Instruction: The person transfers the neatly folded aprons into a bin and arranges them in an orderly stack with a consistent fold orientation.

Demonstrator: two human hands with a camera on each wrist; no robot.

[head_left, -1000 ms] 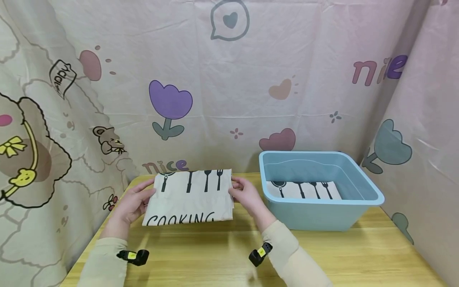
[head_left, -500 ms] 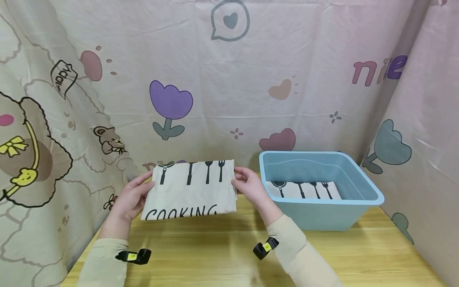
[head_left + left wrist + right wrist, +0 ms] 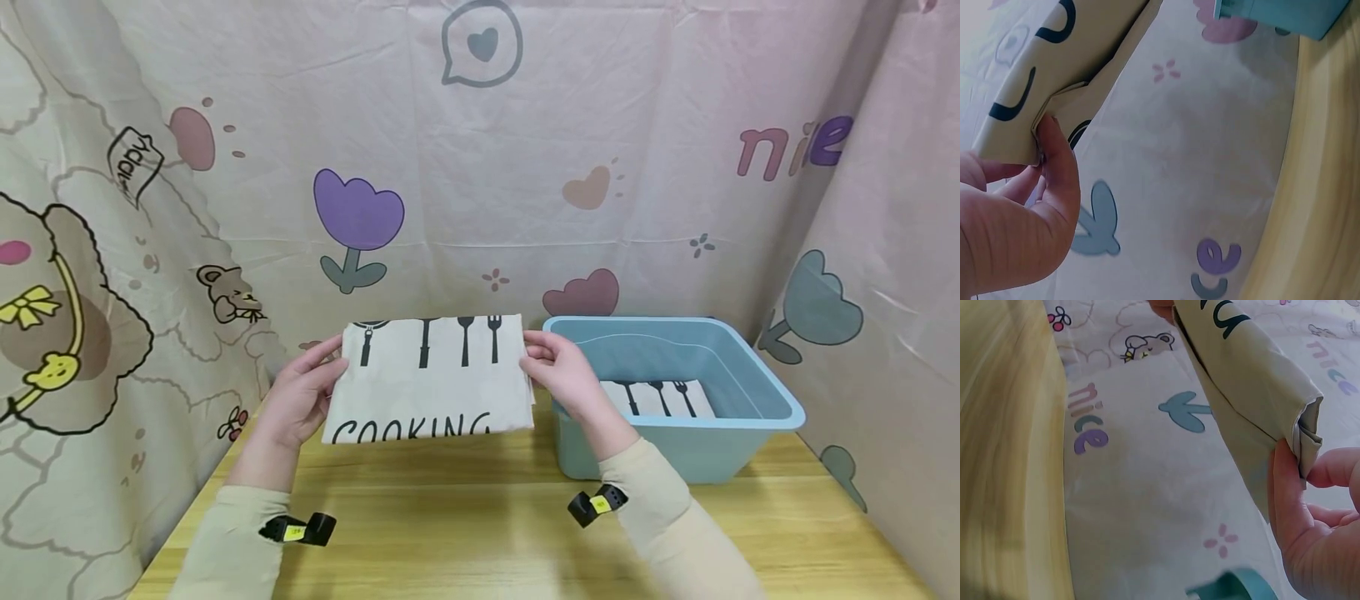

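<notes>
A folded cloth (image 3: 433,379) with the word COOKING and little forks printed on it is held up in the air, above the wooden table (image 3: 480,533). Its left edge is pinched by the left hand (image 3: 298,400), thumb on top and fingers (image 3: 1054,162) under. Its right edge is pinched the same way by the right hand (image 3: 564,377). The cloth is gripped at both sides, most likely so the folds stay flat and do not fall open. A blue tub (image 3: 750,433) is seen just beside the right hand. Inside the tub, another folded cloth (image 3: 660,398) is lying flat on the bottom. A cartoon curtain (image 3: 480,167) is hung behind both hands.
</notes>
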